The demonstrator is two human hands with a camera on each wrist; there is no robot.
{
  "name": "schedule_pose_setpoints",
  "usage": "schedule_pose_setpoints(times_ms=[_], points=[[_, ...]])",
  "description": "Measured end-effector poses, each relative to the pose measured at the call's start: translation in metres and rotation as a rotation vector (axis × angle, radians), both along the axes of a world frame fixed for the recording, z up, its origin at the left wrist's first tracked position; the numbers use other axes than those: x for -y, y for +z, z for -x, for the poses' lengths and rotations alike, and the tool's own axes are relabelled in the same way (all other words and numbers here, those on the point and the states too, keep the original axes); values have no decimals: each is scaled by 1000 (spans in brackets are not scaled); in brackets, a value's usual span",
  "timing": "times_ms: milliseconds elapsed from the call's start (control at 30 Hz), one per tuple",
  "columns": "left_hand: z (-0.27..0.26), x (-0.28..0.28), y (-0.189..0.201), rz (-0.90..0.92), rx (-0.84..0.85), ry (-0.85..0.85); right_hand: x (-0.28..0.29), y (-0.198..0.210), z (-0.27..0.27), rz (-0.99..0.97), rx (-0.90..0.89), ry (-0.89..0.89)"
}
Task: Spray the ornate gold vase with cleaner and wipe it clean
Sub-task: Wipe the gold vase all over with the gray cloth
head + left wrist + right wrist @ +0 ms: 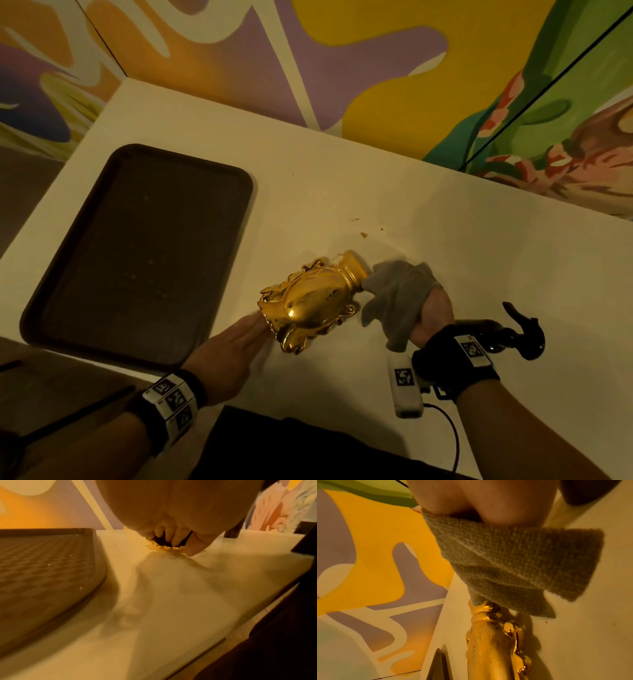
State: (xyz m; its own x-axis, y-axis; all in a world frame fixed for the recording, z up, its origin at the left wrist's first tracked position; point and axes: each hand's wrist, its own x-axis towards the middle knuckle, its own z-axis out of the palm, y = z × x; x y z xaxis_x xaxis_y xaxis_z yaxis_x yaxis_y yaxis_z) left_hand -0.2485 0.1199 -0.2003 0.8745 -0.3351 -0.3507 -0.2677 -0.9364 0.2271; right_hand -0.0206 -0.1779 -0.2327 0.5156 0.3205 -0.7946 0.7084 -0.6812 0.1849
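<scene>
Partly cloth-hidden vase [310, 303] neck; fingers unseen.

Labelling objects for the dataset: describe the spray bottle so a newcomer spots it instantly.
Start at the white table. Go to its near right part, just beyond the right hand, which grips a grey cloth. The spray bottle lies there on its side: glossy black with a curved trigger, unlike the gold vase and the flat brown tray further left.

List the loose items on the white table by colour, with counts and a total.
Gold: 1, vase
Grey: 1, cloth
Dark brown: 1, tray
Black: 1, spray bottle
Total: 4
</scene>
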Motion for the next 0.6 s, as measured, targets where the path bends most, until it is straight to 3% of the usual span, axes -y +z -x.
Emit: schedule_pose_setpoints(times_ms=[67, 167, 200, 267, 333, 400, 600], points=[[6, 3, 10, 205, -19, 307, -9, 33, 8, 5, 28, 73], [-9, 12, 30, 663, -97, 1049, -30, 82, 16, -22, -15, 182], [-16, 12, 32, 888, -207, 1296, -32, 89, 18, -2, -27, 192], [-29, 13, 31, 1369, -485, 1622, -36, 100, 21, 25, -22, 204], [-37, 14, 29, 1561, -640, 1750, -39, 103, 25, 61, -41, 250], [-42, 18, 25, 1605, -687, 1804, -41, 106, 25, 78, -43, 265], [-51, 33, 14, 1834, -813, 1770, -54, 100, 25, 154, -94, 314]])
